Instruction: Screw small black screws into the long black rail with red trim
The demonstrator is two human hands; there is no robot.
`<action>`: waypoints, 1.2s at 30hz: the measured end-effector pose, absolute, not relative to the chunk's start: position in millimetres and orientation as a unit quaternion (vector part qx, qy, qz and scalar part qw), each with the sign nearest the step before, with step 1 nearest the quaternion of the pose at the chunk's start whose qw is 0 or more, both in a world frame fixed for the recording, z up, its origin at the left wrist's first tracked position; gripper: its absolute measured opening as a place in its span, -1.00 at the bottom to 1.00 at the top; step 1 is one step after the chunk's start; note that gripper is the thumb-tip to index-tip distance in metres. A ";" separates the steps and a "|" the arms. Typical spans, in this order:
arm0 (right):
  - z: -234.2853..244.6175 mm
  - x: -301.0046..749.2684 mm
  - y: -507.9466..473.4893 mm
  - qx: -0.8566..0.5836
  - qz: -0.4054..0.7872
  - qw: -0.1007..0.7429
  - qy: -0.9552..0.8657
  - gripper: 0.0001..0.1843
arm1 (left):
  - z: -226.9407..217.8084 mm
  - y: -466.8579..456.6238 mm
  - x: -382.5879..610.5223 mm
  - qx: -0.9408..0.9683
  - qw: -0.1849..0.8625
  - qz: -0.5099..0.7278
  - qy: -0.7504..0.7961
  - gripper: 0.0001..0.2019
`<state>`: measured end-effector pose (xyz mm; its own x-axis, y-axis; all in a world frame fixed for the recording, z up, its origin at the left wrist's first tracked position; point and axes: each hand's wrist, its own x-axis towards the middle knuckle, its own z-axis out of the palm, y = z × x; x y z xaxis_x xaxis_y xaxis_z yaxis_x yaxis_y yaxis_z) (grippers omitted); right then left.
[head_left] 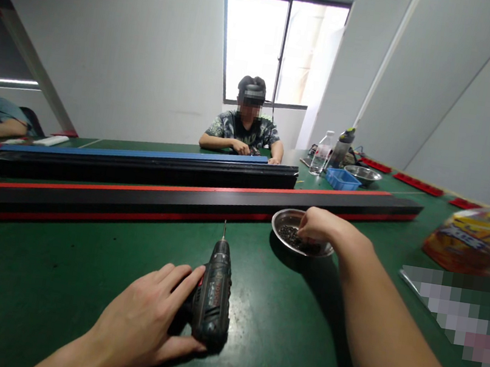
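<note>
My left hand [152, 311] is wrapped round a black cordless drill [214, 301], which lies on the green table with its bit pointing away from me. To the right, my right hand [315, 224] reaches down into a round metal bowl [275, 232] of small dark pieces that look like screws. Its fingers are bent together among them; whatever they pinch is hidden. Just beyond the drill tip lies a long black bar with red edges [169, 200], running across the table.
Behind the bar lie long black and blue profiles [146, 166]. A person [246, 128] sits across the table. A water bottle [322, 153], a blue basket [342, 179] and another metal bowl [363, 175] stand at the back right. A yellow-capped container [471, 236] is at far right.
</note>
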<state>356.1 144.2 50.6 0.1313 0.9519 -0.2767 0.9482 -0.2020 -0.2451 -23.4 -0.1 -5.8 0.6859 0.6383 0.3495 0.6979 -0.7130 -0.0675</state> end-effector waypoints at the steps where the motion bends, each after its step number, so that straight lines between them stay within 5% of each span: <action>1: 52.2 356.4 144.3 -0.753 0.180 0.005 -0.632 -0.85 | -5.8 -0.2 -23.4 -0.913 0.099 -0.150 -0.365 -0.13; 16: 52.6 350.6 143.8 -0.769 0.145 0.008 -0.622 -0.98 | -5.1 -3.3 -25.5 -0.923 0.106 -0.146 -0.340 -0.09; 28: 55.4 344.7 143.9 -0.760 0.117 -0.019 -0.639 -0.78 | -4.1 -3.2 -24.7 -0.930 0.118 -0.155 -0.313 -0.04; 36: 61.7 327.4 142.3 -0.700 0.122 0.115 -0.694 -0.88 | -1.3 -4.5 -24.9 -0.934 0.116 -0.155 -0.299 -0.06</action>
<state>327.4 142.3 61.7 0.0066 0.9999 -0.0117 0.9437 -0.0101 -0.3305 -24.9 -4.5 -1.3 0.7733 0.5227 0.3588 0.5947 -0.7942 -0.1249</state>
